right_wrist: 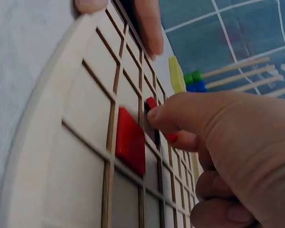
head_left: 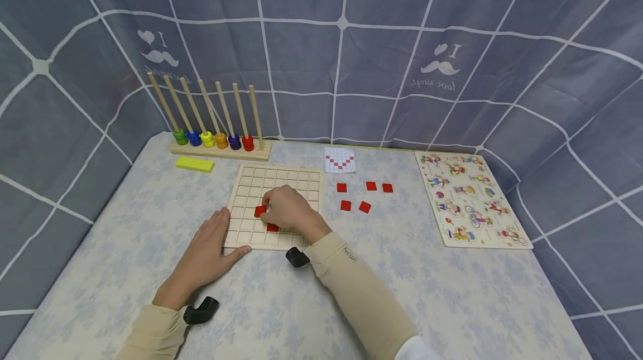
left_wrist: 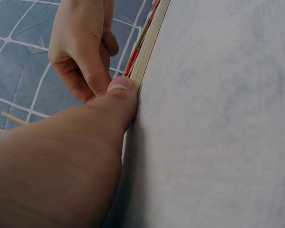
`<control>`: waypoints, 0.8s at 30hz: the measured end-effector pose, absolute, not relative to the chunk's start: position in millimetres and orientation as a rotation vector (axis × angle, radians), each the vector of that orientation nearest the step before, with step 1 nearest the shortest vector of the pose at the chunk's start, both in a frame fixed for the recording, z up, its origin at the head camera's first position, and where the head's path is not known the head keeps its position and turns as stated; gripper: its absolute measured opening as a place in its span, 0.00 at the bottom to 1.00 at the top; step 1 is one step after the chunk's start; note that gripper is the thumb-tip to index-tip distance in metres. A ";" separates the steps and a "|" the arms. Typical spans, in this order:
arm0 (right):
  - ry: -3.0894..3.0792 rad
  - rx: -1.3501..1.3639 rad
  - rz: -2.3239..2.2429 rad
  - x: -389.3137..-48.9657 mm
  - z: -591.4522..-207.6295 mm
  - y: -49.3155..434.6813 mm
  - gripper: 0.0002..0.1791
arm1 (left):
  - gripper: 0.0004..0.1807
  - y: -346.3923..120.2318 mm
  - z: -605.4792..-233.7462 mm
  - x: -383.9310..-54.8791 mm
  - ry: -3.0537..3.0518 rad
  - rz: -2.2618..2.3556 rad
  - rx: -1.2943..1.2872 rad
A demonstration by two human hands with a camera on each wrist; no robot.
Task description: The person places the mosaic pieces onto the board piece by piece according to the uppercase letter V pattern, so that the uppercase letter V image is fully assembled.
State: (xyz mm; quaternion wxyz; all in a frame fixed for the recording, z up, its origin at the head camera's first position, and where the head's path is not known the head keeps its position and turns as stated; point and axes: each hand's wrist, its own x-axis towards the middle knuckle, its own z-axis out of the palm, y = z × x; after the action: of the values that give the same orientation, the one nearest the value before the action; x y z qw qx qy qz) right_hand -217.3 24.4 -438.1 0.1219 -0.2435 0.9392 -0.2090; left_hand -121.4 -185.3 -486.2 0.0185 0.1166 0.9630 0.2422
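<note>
The red tile in use is at the board's middle, a little toward nine o'clock, pinched between the thumb and a finger of the right hand. Just beside it, at four to five o'clock, a second red tile lies on the grid board. At the board's eight o'clock, the left hand rests with fingers straight, fingertips along one side and thumb touching the near edge.

The step in hand looks like setting the pinched tile into a cell; the next move probably calls for squaring it to the ridges, then parting thumb and finger without nudging its neighbour.

Five loose red tiles lie on the desk at three o'clock from the board, with a patterned card at two. A peg stand is toward eleven, a yellow bar at ten.

The right hand covers part of both tiles and several cells in the head view. The right wrist view has the thumb over the pinched tile, so I cannot tell whether it touches the board. The left wrist view shows the board only edge-on.
</note>
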 end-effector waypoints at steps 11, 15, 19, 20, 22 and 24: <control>2.783 -0.597 -0.513 -211.0 -431.8 20.5 0.08 | 0.59 -185.4 -490.8 -121.2 3.005 0.752 0.358; 2.772 -0.611 -0.540 -210.8 -431.6 18.9 0.09 | 0.59 -186.6 -489.5 -119.4 3.015 0.754 0.349; 2.753 -0.594 -0.553 -210.4 -432.1 17.2 0.09 | 0.59 -186.8 -491.2 -118.4 3.002 0.759 0.355; 2.753 -0.588 -0.555 -210.5 -432.2 17.4 0.08 | 0.59 -186.8 -492.0 -118.6 2.998 0.757 0.354; 2.758 -0.572 -0.565 -211.3 -432.2 17.6 0.08 | 0.59 -186.7 -492.6 -119.7 2.997 0.753 0.360; 2.764 -0.569 -0.582 -212.7 -432.7 18.1 0.07 | 0.59 -187.2 -492.3 -121.3 2.998 0.754 0.362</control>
State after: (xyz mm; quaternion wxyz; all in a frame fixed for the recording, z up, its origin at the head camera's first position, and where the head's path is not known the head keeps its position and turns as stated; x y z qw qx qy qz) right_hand -212.7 18.1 -432.7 0.1296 -0.1958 0.9512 -0.2004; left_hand -121.3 -187.2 -492.3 0.0147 0.1162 0.9631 0.2422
